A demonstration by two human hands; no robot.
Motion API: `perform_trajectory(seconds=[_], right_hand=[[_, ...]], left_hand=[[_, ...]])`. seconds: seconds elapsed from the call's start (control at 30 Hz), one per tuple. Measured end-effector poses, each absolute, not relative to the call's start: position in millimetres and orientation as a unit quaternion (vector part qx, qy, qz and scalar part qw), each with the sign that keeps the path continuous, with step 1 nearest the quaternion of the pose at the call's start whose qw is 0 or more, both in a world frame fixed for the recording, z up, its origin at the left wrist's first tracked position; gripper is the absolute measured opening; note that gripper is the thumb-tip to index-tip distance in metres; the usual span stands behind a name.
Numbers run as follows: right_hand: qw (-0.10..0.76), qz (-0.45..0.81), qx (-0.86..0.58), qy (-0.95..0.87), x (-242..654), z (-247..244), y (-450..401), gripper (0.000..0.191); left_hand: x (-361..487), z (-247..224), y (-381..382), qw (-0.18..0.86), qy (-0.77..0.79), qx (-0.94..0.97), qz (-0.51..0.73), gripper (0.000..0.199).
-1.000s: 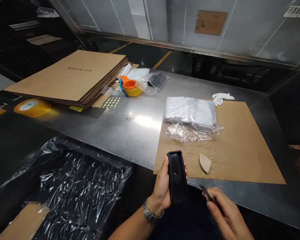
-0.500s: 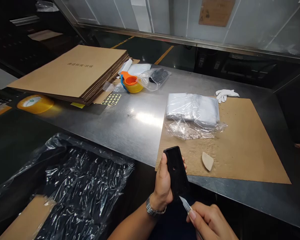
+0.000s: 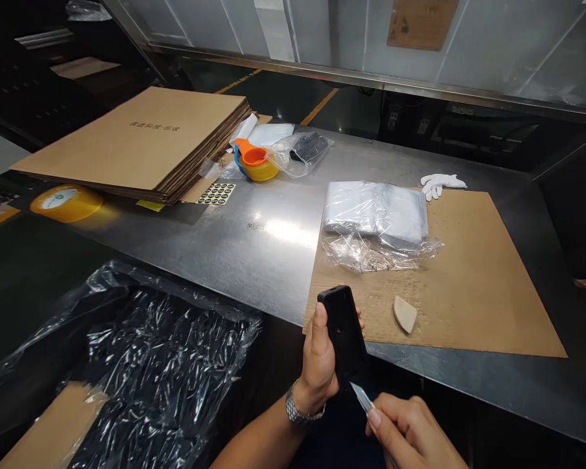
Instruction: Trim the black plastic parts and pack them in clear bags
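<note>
A black rectangular case with a hollow inner side (image 3: pixel 346 332) is held upright, slightly tilted, in my left hand (image 3: pixel 321 355), thumb along its left edge and fingertips showing at the right. My right hand (image 3: pixel 410 426) is closed around a knife (image 3: pixel 362 397) with a pointed silver blade. The blade tip is close to the case's lower end; whether they touch I cannot tell. Beyond the hands, a tan wedge-shaped piece (image 3: pixel 405 315) lies on a cardboard sheet (image 3: pixel 488 280). Clear plastic bags in a stack (image 3: pixel 376 215) rest on the same sheet.
Flat cardboard (image 3: pixel 141 137) is stacked at the back left beside tape rolls (image 3: pixel 66 203) (image 3: pixel 261 170). A sticker sheet (image 3: pixel 217 194) and a bagged black item (image 3: pixel 310 148) lie nearby. A white glove (image 3: pixel 442 185) is at the back right. Black plastic wrapping (image 3: pixel 161 365) fills the lower left.
The black case has tilted slightly in my left hand, showing more of its top end. My right hand and the knife have barely moved.
</note>
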State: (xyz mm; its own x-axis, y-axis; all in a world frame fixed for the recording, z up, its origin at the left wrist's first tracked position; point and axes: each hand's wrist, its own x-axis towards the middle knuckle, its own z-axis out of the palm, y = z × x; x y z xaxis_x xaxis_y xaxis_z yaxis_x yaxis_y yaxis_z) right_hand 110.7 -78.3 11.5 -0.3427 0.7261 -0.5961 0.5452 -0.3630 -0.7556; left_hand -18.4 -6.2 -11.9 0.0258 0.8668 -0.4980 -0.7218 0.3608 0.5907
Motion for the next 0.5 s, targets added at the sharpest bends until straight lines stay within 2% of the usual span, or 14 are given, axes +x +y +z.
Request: perform_trajectory(seconds=[0.27, 0.5], right_hand=[[0.093, 0.623, -0.544, -0.554, 109.9, 8.1, -74.6, 0.052], [0.115, 0.653, -0.537, -0.522, 108.2, -2.2, -78.9, 0.055]], left_hand=[[-19.0, -12.1, -9.9, 0.664, 0.441, 0.150, 0.584, 0.060], [-17.1, -9.3, -10.2, 0.643, 0.446, 0.157, 0.602, 0.059]])
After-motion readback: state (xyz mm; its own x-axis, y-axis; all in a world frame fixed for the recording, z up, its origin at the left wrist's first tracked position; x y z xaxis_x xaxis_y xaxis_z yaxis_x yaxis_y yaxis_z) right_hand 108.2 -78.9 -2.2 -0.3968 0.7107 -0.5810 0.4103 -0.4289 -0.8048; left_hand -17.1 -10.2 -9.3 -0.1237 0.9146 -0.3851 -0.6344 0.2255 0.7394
